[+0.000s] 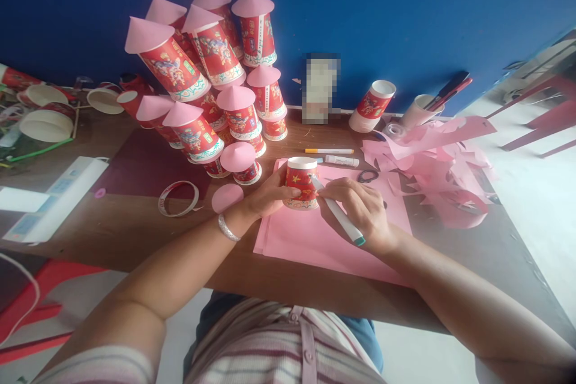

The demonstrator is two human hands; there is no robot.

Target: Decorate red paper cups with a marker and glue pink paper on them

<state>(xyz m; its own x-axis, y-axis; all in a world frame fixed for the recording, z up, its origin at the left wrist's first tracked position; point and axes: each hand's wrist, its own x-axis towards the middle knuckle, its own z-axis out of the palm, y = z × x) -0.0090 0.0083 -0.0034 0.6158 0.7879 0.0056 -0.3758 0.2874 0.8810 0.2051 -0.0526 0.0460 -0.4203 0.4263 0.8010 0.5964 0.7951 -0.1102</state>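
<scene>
My left hand [271,193] is wrapped round a red paper cup [306,177] with a white rim and small yellow markings. In my right hand [362,207] is a white marker pen [338,220] with a green end; its tip meets the cup's upper right side or lies just off it, I cannot tell which. Both hands are above a stack of pink paper [315,240] on the brown table. Just beyond the cup lie a glue stick [342,161] and a yellow-and-white pen [329,150]. A pink paper disc [227,198] is close to my left wrist.
Several red cups with pink cone roofs [254,5] are stacked at back left. Pink paper scraps [443,162] heap on the right near a pen cup [420,111]. A power strip [56,198] and a cut cup ring [178,198] lie left. A blue wall [382,18] closes the back.
</scene>
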